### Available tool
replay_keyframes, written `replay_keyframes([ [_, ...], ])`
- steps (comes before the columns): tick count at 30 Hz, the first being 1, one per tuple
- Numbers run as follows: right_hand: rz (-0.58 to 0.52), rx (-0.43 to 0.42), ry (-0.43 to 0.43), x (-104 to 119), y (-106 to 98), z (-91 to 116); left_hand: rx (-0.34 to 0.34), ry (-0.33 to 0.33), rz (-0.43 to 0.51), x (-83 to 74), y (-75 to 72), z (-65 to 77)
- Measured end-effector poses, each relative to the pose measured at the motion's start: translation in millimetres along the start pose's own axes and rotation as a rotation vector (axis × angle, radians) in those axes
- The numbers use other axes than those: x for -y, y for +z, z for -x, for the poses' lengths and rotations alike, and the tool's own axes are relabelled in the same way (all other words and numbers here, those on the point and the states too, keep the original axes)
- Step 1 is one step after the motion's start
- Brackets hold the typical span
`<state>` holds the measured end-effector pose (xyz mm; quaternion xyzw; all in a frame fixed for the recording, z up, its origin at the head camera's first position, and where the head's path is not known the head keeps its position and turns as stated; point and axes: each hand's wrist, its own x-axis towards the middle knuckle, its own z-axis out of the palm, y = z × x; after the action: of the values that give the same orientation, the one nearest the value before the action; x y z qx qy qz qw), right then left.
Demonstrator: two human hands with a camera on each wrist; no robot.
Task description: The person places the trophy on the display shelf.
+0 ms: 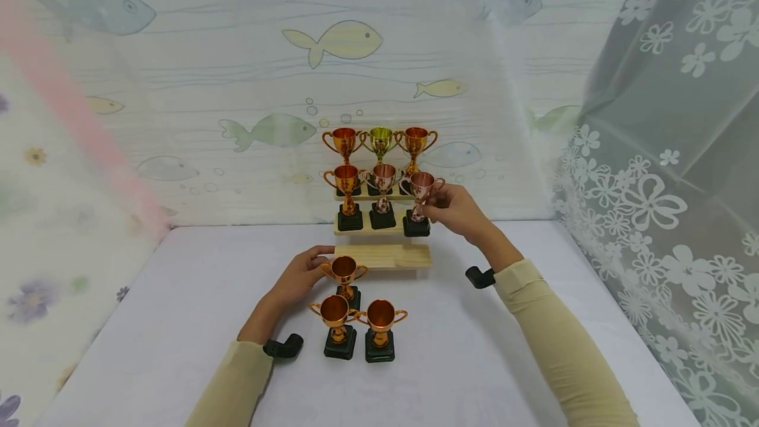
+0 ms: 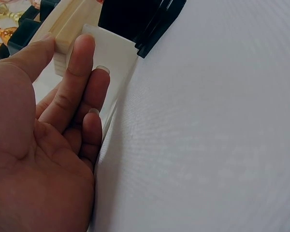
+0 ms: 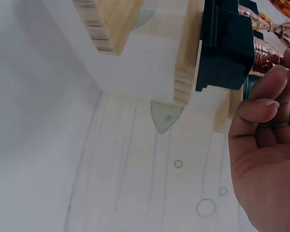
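At the left end of the lowest wooden step (image 1: 385, 256), my left hand (image 1: 301, 275) grips the board's corner between thumb and index finger. Its other fingers are loosely bent in the left wrist view. My right hand (image 1: 455, 211) pinches the stem of a rose-gold trophy cup (image 1: 422, 184), whose black base (image 3: 227, 53) is at the right end of the middle step. Beside that cup stand another rose-gold trophy (image 1: 384, 180) and an orange-gold one (image 1: 347, 180). Whether the held cup's base fully touches the step, I cannot tell.
On the top step stand a red-gold trophy (image 1: 344, 142), a greenish-gold one (image 1: 381, 142) and a gold one (image 1: 416, 142). Three bronze trophies, including a front left one (image 1: 335, 312) and a front right one (image 1: 381, 316), stand on the white table (image 1: 450, 374) before the steps. Curtains (image 1: 670, 170) flank it.
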<state>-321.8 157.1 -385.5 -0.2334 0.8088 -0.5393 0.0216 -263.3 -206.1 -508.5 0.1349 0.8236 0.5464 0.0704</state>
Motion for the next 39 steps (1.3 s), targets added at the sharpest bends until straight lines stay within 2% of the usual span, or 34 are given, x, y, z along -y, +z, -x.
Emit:
replay_keyframes([
  [6,0.006,-0.027,0.034,2,4,-4,0.013,-0.004,0.006,-5.7,-0.5,2.3],
  [13,0.004,-0.048,0.056,34,8,9,0.034,-0.001,0.004,-37.0,-1.9,14.5],
  [16,-0.004,-0.050,0.042,37,8,11,0.027,-0.005,0.009,-39.7,-1.4,15.6],
  [23,-0.009,-0.120,0.002,-5,12,-4,-0.005,-0.019,-0.007,-3.0,0.0,1.3],
  [27,-0.013,-0.167,-0.023,-7,15,1,-0.018,-0.029,-0.017,-1.1,0.6,1.3],
  [32,-0.070,-0.211,-0.021,-10,21,12,-0.019,-0.031,-0.014,-1.1,1.2,1.5],
  [39,-0.100,-0.217,-0.067,-15,32,32,-0.013,-0.008,-0.017,-0.8,-0.3,1.5],
])
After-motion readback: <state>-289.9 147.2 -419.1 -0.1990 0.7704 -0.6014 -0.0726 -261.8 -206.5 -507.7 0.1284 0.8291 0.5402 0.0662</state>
